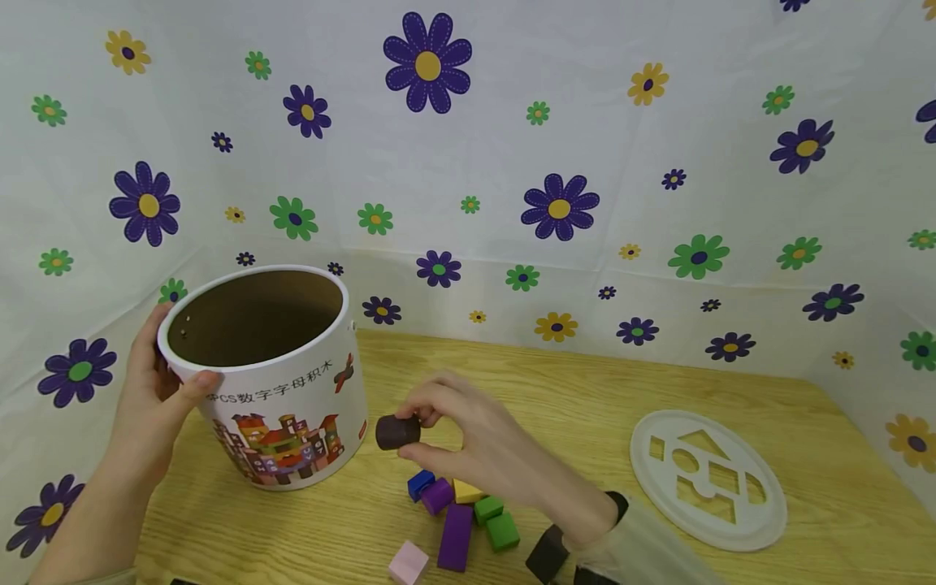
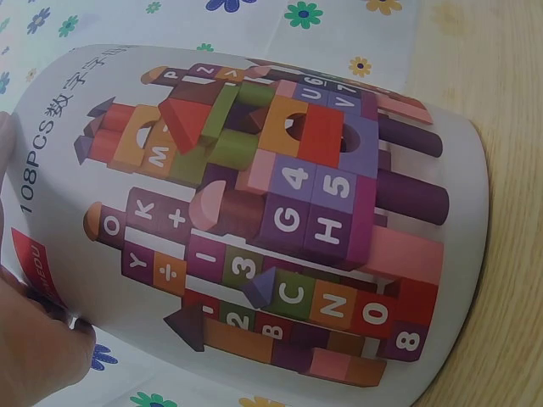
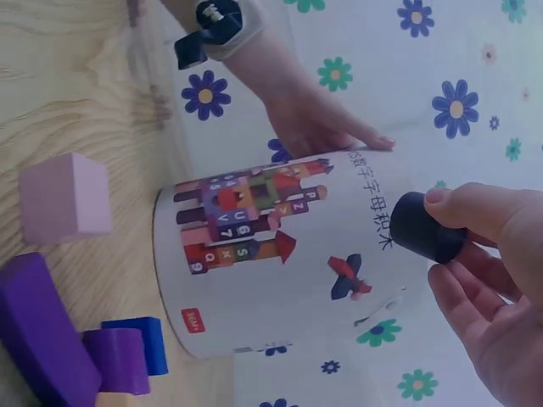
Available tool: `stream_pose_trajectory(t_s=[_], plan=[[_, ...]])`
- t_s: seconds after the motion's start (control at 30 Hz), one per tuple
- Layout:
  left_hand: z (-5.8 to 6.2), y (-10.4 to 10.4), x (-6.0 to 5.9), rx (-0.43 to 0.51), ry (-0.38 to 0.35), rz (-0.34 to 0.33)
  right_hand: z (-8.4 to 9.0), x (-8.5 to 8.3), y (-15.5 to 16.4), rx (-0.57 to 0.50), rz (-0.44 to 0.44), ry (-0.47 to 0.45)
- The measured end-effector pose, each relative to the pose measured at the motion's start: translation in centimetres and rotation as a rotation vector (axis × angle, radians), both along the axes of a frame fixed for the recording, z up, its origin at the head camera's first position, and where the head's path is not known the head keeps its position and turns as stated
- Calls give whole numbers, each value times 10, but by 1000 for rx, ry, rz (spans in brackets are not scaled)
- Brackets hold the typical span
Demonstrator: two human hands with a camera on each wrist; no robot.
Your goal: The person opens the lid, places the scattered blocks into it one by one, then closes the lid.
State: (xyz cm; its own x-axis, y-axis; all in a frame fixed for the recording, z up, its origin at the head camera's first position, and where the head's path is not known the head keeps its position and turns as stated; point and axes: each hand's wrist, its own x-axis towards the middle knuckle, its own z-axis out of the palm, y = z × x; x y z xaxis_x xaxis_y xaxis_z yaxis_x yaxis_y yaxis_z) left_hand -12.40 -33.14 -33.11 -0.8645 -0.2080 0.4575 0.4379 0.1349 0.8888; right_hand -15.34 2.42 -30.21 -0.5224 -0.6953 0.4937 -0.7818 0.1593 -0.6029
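Note:
A white round tub (image 1: 292, 406) printed with toy blocks stands at the left of the table, its top uncovered. My left hand (image 1: 149, 398) grips its near left rim, thumb on the outside. Between the thumb and fingers of my right hand (image 1: 468, 431) is a dark brown cylinder block (image 1: 397, 432), held above the table just right of the tub. In the right wrist view the same cylinder block (image 3: 424, 227) looks nearly black. The left wrist view shows mostly the tub's printed side (image 2: 254, 220). Below the right hand lie loose blocks, among them a purple block (image 1: 456, 536).
A pink cube (image 1: 408, 563), green blocks (image 1: 502, 531), a blue block (image 1: 420, 485) and a purple cylinder (image 1: 437, 496) lie near the front. A black block (image 1: 547, 554) is by the right forearm. A white lid with shaped holes (image 1: 651, 496) lies at right. Flowered cloth (image 1: 483, 146) hangs behind.

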Motion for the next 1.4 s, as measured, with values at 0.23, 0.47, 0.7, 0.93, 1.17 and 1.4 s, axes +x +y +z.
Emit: stream_pose_trajectory(t_s=[0.23, 0.47, 0.7, 0.93, 1.17, 1.4], plan=[[0, 0, -1, 2, 4, -3, 21, -8, -24, -77, -37, -4], [1, 0, 0, 7, 14, -8, 43, -20, -50, -188, -34, 53], [0, -2, 2, -11, -6, 5, 53, -37, -84, -212, -40, 121], [0, 0, 1, -10, -13, 6, 48, -49, -100, -71, -62, 138], [1, -1, 0, 2, -1, -2, 48, -51, -105, 8, -75, 110], [0, 0, 1, 13, 3, -11, 48, -47, -104, 50, -82, 132]])
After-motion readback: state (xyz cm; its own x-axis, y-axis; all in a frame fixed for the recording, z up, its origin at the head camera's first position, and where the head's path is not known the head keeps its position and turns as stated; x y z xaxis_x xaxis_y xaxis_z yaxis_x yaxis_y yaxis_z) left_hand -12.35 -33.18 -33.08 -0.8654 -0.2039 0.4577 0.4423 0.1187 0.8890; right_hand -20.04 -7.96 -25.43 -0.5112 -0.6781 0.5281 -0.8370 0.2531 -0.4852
